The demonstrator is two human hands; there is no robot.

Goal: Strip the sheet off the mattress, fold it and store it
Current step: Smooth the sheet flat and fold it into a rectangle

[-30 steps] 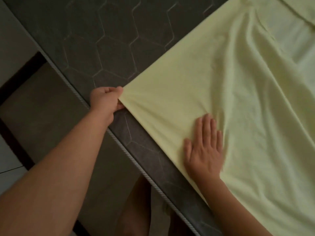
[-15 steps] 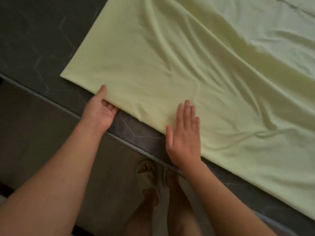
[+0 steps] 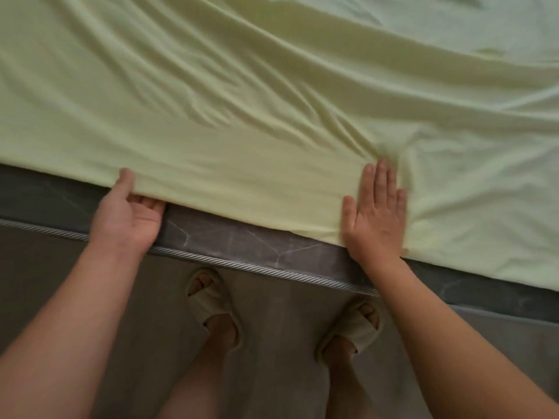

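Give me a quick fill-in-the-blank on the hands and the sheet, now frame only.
1. The left hand pinches the sheet's near ____.
2. The right hand lies ____ on the sheet, fingers straight.
3. The sheet's colour is pale ____.
4. The bare strip of mattress is ____ in colour.

Missing words: edge; flat; yellow; grey

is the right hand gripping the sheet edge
No, the right hand lies flat with straight fingers pressing on the sheet; only the left hand pinches its edge.

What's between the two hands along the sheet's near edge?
Head view: only the sheet edge over bare mattress between left hand and right hand.
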